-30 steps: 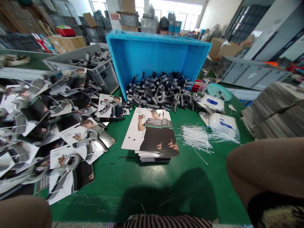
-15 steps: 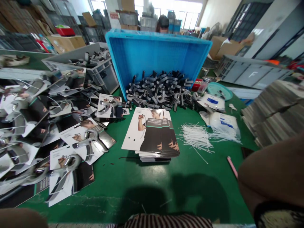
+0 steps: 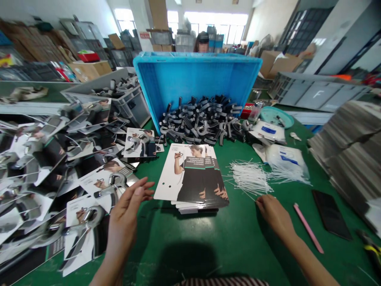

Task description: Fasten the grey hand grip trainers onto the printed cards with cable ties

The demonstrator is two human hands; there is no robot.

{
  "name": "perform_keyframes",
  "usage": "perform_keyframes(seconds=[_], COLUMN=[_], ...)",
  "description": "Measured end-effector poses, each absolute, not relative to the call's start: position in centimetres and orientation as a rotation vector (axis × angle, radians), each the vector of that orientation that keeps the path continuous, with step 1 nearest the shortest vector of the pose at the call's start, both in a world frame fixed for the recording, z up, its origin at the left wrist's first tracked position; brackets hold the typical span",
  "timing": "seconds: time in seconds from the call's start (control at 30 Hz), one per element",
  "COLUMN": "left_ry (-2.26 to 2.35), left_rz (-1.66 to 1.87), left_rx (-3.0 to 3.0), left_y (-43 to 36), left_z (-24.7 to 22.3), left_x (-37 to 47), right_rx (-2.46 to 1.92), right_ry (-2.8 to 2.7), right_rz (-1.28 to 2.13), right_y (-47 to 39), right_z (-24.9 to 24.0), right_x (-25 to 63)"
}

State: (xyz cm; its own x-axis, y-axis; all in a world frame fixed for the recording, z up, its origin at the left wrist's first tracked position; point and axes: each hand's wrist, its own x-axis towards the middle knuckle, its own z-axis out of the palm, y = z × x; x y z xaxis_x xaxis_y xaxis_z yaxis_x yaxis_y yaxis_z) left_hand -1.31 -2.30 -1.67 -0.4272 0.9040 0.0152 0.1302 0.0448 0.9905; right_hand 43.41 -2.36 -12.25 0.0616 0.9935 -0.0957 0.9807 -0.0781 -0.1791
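L hand (image 3: 127, 210) is unclenched & holding nothing, fingers spread a bit, just left of the stack of printed backing cards (image 3: 193, 180), btwn it & the carded hand grips (image 3: 86, 222) heaped along the L side. R hand (image 3: 274, 214) has its fingers bunched, tips at the end of one long cable tie (image 3: 249, 195) sticking out of the white cable-tie pile (image 3: 248, 176); can't tell if it's actually pinched.

Card stack sits mid green tabletop (image 3: 184, 238), a bit fanned to the R, top card reading "adjustable grip strengthener". Tie pile is just R of it, w/ clear plastic tie bags (image 3: 287, 159) beyond. Behind the stack, blue crate (image 3: 198, 75) faces the wearer, loose hand grips (image 3: 202, 119) spilling out its front. Grey bin (image 3: 137, 101) to its L has more grips in it.

R of the R hand, in order: pink pen (image 3: 308, 228), black phone (image 3: 331, 214), then pliers (image 3: 372, 250) w/ yellow on the handles, partly out of frame.
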Motion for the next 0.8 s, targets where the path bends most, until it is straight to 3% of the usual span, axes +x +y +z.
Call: perform_keyframes(seconds=[0.23,0.4,0.53,0.6,0.7,0.8], left_ry=[1.721,1.648,1.86,1.739,1.156,1.016], left_rz=[1.374,1.258,1.554,1.682,1.391,1.003], left_rx=[1.049,1.106,1.461,1.784,2.223,2.311], left_y=[-3.9,-3.5,-4.8,-6.1,-7.4,-7.4], left_z=[-2.7,-3.4,-2.0,-0.6,1.4,1.9], left_x=[0.6,0.9,1.5,2.3,4.3,6.2], right_rx=[-2.24,-2.097,-2.001,-1.916,-1.588,-1.352], right_ry=[-2.11,-2.037,-1.995,-1.937,-2.05,-2.207], right_rz=[0.377,0.639,0.376,0.369,0.565,0.849], right_y=[-2.3,-3.2,-3.8,-4.8,-6.1,-6.1], right_z=[-11.6,-11.2,-6.2,-2.6,1.9,4.2], right_x=[44.1,46.3,46.8,45.2,40.4,35.2])
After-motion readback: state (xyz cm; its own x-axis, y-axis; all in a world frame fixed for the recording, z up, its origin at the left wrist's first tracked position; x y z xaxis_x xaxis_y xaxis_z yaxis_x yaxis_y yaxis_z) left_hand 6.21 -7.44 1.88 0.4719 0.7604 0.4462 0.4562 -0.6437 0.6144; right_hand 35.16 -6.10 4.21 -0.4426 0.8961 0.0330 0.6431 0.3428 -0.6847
